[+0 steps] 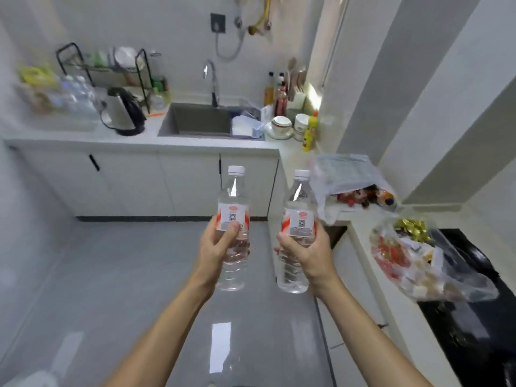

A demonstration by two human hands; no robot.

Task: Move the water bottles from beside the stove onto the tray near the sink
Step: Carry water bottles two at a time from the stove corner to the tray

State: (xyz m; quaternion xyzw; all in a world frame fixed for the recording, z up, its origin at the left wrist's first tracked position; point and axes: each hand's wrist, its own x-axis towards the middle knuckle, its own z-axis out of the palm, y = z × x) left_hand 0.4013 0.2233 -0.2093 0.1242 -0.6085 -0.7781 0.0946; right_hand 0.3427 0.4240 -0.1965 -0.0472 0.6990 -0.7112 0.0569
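Both hands are closed around bottles and held out in front of the body over the grey tiled floor [111,261]: the left hand [216,248] is wrapped around the middle of one clear plastic water bottle with a white cap and red-and-white label [233,208], and the right hand [304,251] grips a second, matching water bottle [298,210] the same way. Each bottle is upright, and the two stand apart, not touching.

By my reading, this is the carrying step: the bottles are already off the tabletop [360,233] beside the black glass stove [474,331] at the right, and the stainless sink [201,118] lies ahead across the room. The next move calls for walking to that far tabletop and setting the bottles down upright, one hand at a time. Left of the sink, past the steel electric kettle with a black handle [122,111], a blurred cluster of clear bottles [75,93] seems to mark the tray, though the tray itself is too soft to make out.

Counted: two bottles in hand, one kettle, one sink, two plastic bags of snacks near the stove.
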